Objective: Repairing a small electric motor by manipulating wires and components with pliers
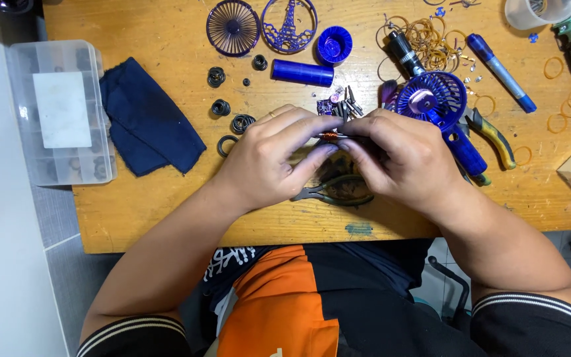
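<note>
Your left hand [269, 158] and right hand [398, 158] meet over the middle of the wooden table [166, 211], fingertips pinched together on 1 small copper coil [330, 136] held between them just above the tabletop. Both sets of fingers are closed narrow around it, thumbs tucked underneath.

Directly under your hands, at 6 o'clock from the coil, small pliers [332, 193] lie flat on the table. At 3 o'clock, just beside your right hand, sits a blue handheld fan [434, 99], with yellow-handled pliers [494, 135] past it. At 9 o'clock a dark blue cloth [147, 122] lies crumpled, and beyond it at the table's left edge is a clear plastic organizer box [61, 112], lid shut with a white label on top; dark small parts show through its compartments, but you cannot tell what they are.

Black rubber rings [232, 122] lie scattered at 10 o'clock. Further off at 12 o'clock rest a blue cylinder [302, 73], a round blue cap [334, 45] and 2 blue wire discs [259, 26]. At 1 o'clock orange rubber bands [431, 39] are heaped, beside a blue marker [500, 73]. A clear cup [536, 13] stands at the far right corner; its contents cannot be made out.
</note>
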